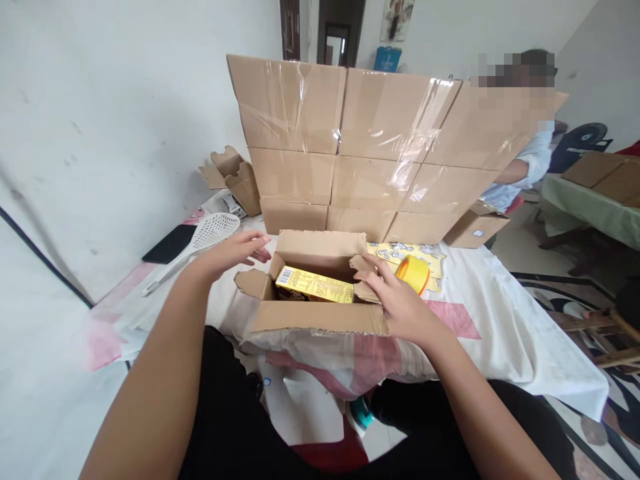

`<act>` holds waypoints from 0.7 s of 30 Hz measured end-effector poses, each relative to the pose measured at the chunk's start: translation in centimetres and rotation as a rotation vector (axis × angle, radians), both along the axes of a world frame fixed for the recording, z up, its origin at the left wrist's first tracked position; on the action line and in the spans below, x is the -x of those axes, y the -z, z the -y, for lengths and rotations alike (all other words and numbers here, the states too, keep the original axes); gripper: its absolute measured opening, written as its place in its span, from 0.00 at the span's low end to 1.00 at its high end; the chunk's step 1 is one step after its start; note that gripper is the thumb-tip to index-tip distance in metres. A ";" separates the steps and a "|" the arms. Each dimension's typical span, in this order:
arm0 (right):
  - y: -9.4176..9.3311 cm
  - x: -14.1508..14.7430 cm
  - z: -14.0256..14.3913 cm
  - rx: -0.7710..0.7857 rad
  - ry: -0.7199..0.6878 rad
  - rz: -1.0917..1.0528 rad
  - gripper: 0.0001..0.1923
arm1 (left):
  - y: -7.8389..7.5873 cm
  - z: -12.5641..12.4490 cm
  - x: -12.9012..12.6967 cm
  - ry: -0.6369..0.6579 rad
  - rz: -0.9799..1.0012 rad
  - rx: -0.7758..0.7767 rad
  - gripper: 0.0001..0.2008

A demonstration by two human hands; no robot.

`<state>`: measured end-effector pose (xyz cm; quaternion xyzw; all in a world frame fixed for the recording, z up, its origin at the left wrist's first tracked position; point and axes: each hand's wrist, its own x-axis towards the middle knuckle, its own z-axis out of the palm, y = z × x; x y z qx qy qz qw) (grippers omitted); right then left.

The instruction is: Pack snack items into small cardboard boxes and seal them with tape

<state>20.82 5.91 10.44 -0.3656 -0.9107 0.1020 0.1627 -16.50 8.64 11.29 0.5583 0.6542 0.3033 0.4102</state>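
In front of me an open cardboard box (pixel 320 317) sits near the table's edge, its flaps folded outward. Inside it lies a yellow printed carton (pixel 320 285) with a barcode at its left end. My left hand (pixel 239 249) hovers above the box's left side, fingers stretched and holding nothing. At the right end, my right hand (pixel 397 297) has its fingers spread over the right flap (pixel 367 288), touching it. Just beyond that hand stands a roll of yellow tape (pixel 414 272) on a yellow printed sheet (pixel 434 263).
Behind the box rises a taped cardboard partition (pixel 375 147). Left lie a white fly swatter (pixel 213 230), a black tablet-like object (pixel 170 244) and an open carton (pixel 243 183). Another person (pixel 535 160) is behind the partition, near a small closed box (pixel 475 227).
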 end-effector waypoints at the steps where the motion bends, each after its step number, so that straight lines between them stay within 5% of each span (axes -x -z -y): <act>1: 0.1 0.0 0.0 0.007 -0.004 -0.005 0.30 | -0.2 0.4 0.8 0.039 -0.027 0.048 0.24; 7: 0.5 -0.2 -0.3 0.025 0.002 -0.074 0.40 | -1.0 1.9 1.5 0.292 0.054 0.212 0.29; 13: 1.1 -0.3 -0.4 0.044 0.007 -0.118 0.44 | -1.2 1.5 -0.9 0.306 -0.067 0.283 0.27; 21: 1.5 -0.3 -0.5 0.092 0.026 -0.130 0.42 | -1.1 1.6 -0.7 0.293 0.007 0.225 0.22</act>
